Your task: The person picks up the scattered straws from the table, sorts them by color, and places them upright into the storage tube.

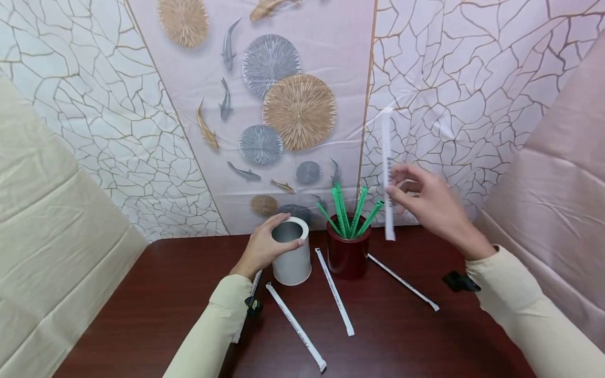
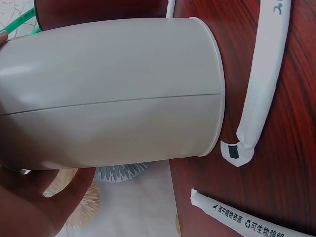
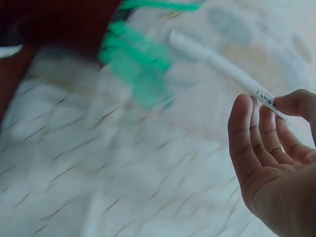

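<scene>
My left hand [image 1: 260, 251] grips the upper part of a white cylindrical canister [image 1: 293, 266], thumb and fingers spread around its rim. The canister stands upright on the table, and its inside looks bare where it shows. In the left wrist view the canister's side [image 2: 113, 69] fills much of the picture. Raised at the right, my right hand [image 1: 427, 202] pinches a white paper-wrapped straw [image 1: 386, 142] between thumb and fingers. That straw points nearly straight up, above and right of a dark red cup [image 1: 347, 260] holding several green-wrapped straws [image 1: 352, 212].
White wrapped straws lie scattered on the dark wooden table [image 1: 387, 336]: one in front [image 1: 298, 328], a middle straw [image 1: 334, 291], and a right one [image 1: 403, 282]. Another straw [image 1: 256, 283] is partly hidden under the left forearm. A patterned cloth [image 1: 298, 110] hangs behind the table.
</scene>
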{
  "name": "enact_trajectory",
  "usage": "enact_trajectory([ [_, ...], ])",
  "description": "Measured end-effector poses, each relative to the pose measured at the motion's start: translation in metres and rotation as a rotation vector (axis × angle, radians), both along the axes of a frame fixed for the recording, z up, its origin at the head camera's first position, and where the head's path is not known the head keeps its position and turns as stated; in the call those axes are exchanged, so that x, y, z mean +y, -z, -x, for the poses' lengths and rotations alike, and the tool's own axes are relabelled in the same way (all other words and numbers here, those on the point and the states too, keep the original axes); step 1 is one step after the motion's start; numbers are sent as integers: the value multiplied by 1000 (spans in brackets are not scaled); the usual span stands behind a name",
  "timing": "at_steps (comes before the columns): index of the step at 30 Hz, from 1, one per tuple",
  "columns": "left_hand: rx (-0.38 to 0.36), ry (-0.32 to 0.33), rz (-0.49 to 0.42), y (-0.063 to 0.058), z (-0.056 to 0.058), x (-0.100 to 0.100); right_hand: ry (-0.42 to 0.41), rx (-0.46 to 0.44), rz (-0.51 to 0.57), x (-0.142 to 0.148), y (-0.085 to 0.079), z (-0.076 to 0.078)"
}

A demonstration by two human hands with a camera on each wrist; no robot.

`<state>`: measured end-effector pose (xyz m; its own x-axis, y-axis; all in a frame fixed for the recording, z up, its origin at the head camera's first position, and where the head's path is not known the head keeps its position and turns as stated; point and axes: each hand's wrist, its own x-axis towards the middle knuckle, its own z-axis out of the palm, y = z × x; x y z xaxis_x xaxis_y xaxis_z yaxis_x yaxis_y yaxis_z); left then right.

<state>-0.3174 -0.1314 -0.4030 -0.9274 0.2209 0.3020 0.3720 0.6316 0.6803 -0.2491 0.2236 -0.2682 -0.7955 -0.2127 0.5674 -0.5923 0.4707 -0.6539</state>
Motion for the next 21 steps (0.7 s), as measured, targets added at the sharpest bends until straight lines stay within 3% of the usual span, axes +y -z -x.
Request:
enact_trajectory([
  [4, -3, 9, -9, 2, 1, 0, -87, 11, 21, -47, -18, 7],
  [8, -1, 6, -17, 4, 2, 1, -157, 11, 12, -95, -17, 18],
  [11, 5, 7, -22, 4, 2, 3, -174, 68, -57, -125, -7, 29],
  [15, -4, 4, -33, 3, 1, 4, -174, 145, -253, -152, 16, 45],
  [17, -15, -3, -39, 3, 0, 3, -175, 139, -358, -161, 28, 53],
  [21, -14, -1, -42, 2, 0, 0, -174, 33, -544, -170, 50, 63],
])
